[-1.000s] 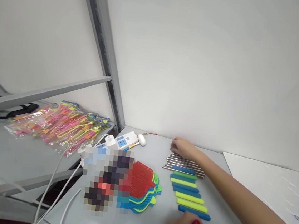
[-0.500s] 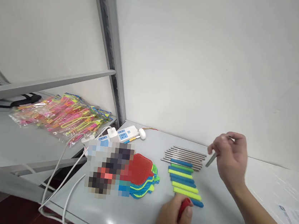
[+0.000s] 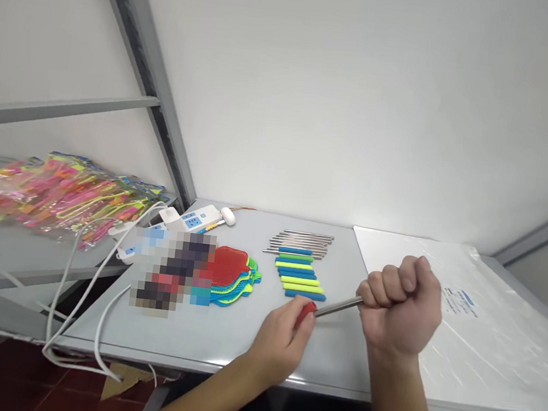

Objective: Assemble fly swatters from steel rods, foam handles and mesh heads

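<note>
My left hand (image 3: 282, 340) is wrapped round a red handle tube (image 3: 306, 313), with only its end showing past the fingers. My right hand (image 3: 402, 306) makes a fist on a thin metal rod (image 3: 339, 306). The rod slants down to the left, and its tip meets the mouth of the red tube; how deep it sits I cannot tell. Beyond my hands lies a column of blue, green and yellow handle tubes (image 3: 301, 281). Several metal rods (image 3: 299, 243) lie side by side behind them. To the left is a stack of mesh fly swatter heads (image 3: 231, 268), red on top.
White power strips (image 3: 198, 218) with plugs and white cables (image 3: 64, 274) occupy the table's left side. A blurred-out patch covers something beside the swatter heads. Bagged pink and yellow items (image 3: 81, 200) lie on the left shelf. A plastic-wrapped white board (image 3: 460, 345) lies at right.
My right hand has brought the metal rod down and left to the red tube's end, closing into a fist. The view has shifted right, and my left hand still holds the tube.
</note>
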Motion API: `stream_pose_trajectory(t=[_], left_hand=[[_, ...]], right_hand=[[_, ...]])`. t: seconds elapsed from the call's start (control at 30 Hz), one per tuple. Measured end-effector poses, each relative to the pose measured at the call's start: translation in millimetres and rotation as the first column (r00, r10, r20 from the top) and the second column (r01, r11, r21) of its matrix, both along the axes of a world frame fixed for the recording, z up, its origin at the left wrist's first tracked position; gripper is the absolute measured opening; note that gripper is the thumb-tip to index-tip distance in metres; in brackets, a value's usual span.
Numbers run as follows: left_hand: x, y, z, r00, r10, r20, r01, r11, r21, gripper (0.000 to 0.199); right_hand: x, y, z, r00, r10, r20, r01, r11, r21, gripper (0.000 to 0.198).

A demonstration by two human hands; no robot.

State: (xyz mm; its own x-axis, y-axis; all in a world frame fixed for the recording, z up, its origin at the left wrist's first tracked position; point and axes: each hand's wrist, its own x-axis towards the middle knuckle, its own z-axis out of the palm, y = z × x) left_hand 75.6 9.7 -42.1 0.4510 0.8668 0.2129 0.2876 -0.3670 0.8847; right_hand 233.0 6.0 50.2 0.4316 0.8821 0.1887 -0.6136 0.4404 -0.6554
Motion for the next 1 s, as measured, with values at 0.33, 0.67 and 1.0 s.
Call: stream_pose_trajectory(t=[0.33,0.67,1.0], left_hand=[[1.6,-1.0,-2.5,0.992,-0.047,-0.117,0.064,0.987,0.146,0.017],[1.1,2.0,-5.8,0.973,-0.094,-0.213,0.122,0.985,0.123,0.022],[1.4,1.9,-5.1,0.959,-0.114,-0.26,0.14,0.987,0.084,0.027]], right_hand=[[16.2,-8.2,-12.3,0.992,-0.099,-0.081,0.102,0.994,0.038,0.042],[14.9,-2.6,-21.2,0.996,-0.056,-0.065,0.056,0.998,0.001,0.042],[-0.8,-7.7,-18.4,0.998,-0.065,0.005,0.064,0.998,0.028,0.042]])
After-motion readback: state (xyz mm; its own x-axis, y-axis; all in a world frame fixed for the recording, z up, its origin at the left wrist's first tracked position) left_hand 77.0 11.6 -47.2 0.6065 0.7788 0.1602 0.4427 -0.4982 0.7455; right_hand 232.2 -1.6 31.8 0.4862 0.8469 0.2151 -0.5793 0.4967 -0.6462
